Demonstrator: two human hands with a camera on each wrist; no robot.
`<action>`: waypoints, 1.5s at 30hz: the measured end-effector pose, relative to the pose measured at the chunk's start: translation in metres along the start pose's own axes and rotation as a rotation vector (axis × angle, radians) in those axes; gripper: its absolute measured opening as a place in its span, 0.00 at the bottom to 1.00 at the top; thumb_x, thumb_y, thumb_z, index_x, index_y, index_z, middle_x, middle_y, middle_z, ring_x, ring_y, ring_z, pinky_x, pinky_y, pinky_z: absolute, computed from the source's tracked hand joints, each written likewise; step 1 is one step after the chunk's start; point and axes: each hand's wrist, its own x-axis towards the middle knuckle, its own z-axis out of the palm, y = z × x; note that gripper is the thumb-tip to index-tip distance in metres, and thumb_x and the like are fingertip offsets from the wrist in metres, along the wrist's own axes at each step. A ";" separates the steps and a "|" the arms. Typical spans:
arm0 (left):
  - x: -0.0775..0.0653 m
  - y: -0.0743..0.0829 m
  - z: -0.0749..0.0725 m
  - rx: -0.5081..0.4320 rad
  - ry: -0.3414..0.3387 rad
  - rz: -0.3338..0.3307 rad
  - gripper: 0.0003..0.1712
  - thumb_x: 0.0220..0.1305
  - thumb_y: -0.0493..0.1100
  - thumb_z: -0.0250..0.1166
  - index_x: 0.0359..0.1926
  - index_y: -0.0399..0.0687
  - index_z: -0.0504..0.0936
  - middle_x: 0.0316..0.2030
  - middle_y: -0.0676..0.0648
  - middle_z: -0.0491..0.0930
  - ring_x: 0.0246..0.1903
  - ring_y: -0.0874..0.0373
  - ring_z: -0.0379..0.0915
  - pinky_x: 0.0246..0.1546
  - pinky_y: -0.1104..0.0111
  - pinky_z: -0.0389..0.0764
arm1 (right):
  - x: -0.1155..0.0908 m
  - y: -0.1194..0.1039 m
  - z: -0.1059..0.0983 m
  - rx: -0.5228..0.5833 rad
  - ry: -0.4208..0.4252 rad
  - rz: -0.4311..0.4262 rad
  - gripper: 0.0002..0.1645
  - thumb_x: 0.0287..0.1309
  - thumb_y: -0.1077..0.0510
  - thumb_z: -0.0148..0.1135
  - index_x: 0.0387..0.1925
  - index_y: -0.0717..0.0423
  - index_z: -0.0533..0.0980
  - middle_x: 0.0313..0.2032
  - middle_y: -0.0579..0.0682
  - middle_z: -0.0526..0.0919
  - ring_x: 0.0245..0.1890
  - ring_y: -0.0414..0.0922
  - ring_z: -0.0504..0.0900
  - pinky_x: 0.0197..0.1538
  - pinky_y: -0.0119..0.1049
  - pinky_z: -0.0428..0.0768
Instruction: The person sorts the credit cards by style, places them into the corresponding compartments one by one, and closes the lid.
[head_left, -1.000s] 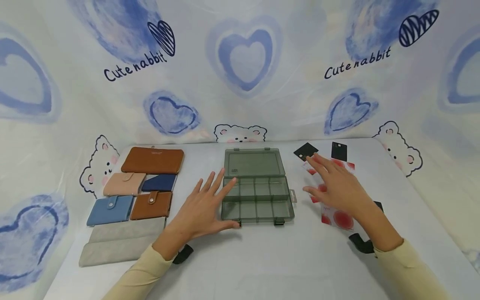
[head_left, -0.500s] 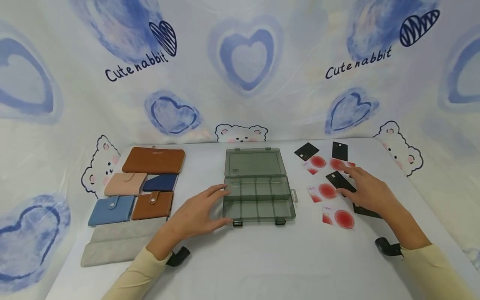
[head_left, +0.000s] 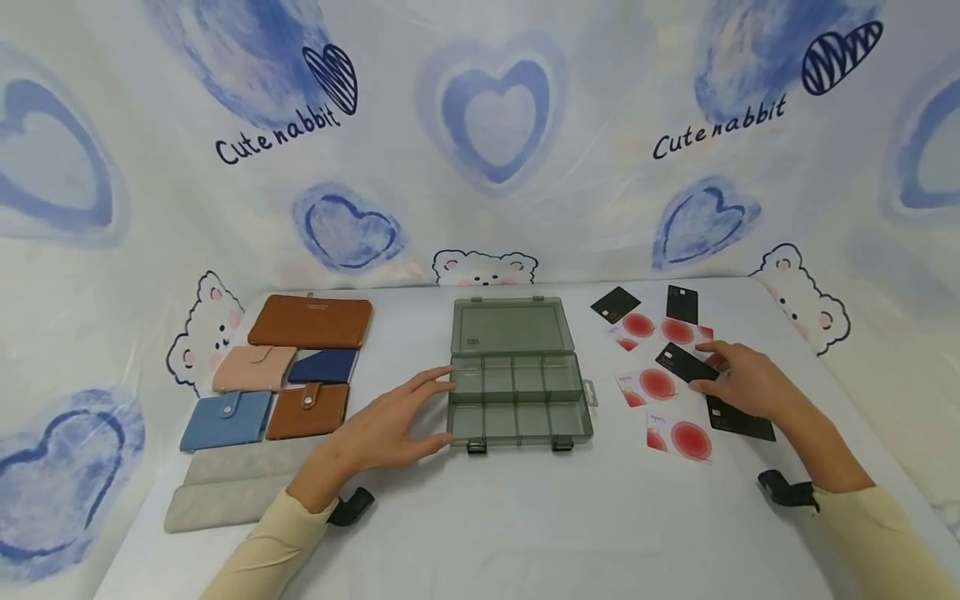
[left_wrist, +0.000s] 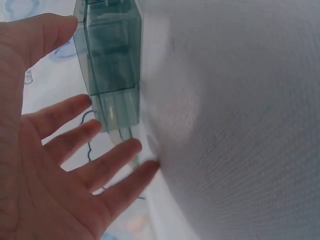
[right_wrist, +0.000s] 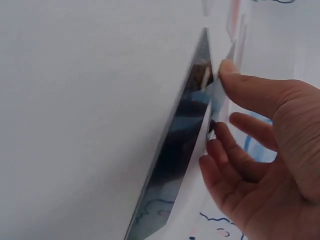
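Observation:
In the head view, my right hand [head_left: 750,387] pinches a black chip card [head_left: 678,361] by its edges, thumb on the near side and fingers on the far side. Another black card [head_left: 742,419] lies flat just below that hand; its dark glossy face [right_wrist: 175,135] fills the middle of the right wrist view. A translucent green compartment box [head_left: 520,442] stands with its lid [head_left: 512,327] folded back. Beside its left wall, my left hand [head_left: 382,429] has spread, relaxed fingers and holds nothing. In the left wrist view, the fingertips are close to the box [left_wrist: 112,60]; contact is unclear.
Several red-and-white cards [head_left: 690,440] and two black cards [head_left: 616,305] lie right of the box. At left are a long brown wallet [head_left: 310,321], a pink wallet [head_left: 253,369], a navy one [head_left: 324,367], a blue one [head_left: 227,421], a small brown one [head_left: 307,412] and a grey case [head_left: 240,483].
My right hand has moved down and right from above the cards and now grips a black card. The left hand has lowered and drawn slightly left, off the box's top.

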 end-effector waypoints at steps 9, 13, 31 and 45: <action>0.002 -0.002 0.003 0.012 0.009 0.026 0.41 0.67 0.65 0.64 0.74 0.54 0.67 0.78 0.51 0.55 0.71 0.51 0.64 0.62 0.50 0.74 | 0.000 0.003 -0.002 0.043 0.018 -0.010 0.40 0.55 0.49 0.76 0.62 0.68 0.71 0.48 0.72 0.76 0.45 0.62 0.75 0.42 0.55 0.84; 0.002 -0.003 0.004 0.039 0.024 0.033 0.42 0.67 0.67 0.62 0.75 0.54 0.66 0.78 0.51 0.55 0.70 0.51 0.65 0.61 0.50 0.75 | -0.002 -0.001 -0.002 0.041 0.081 0.021 0.32 0.62 0.52 0.71 0.63 0.63 0.71 0.44 0.71 0.80 0.37 0.59 0.78 0.35 0.50 0.84; 0.003 -0.001 0.007 0.062 0.010 0.007 0.44 0.68 0.70 0.58 0.76 0.55 0.64 0.79 0.53 0.53 0.71 0.51 0.63 0.62 0.49 0.74 | 0.007 -0.099 -0.004 0.209 0.389 -0.210 0.19 0.63 0.64 0.68 0.56 0.55 0.81 0.46 0.58 0.87 0.40 0.57 0.88 0.42 0.30 0.84; 0.003 -0.001 0.005 0.068 0.027 0.037 0.41 0.67 0.64 0.64 0.74 0.53 0.67 0.78 0.51 0.56 0.68 0.48 0.68 0.60 0.49 0.75 | 0.033 -0.200 0.035 0.306 0.193 -0.416 0.19 0.64 0.60 0.69 0.56 0.45 0.82 0.47 0.47 0.88 0.42 0.47 0.89 0.41 0.44 0.86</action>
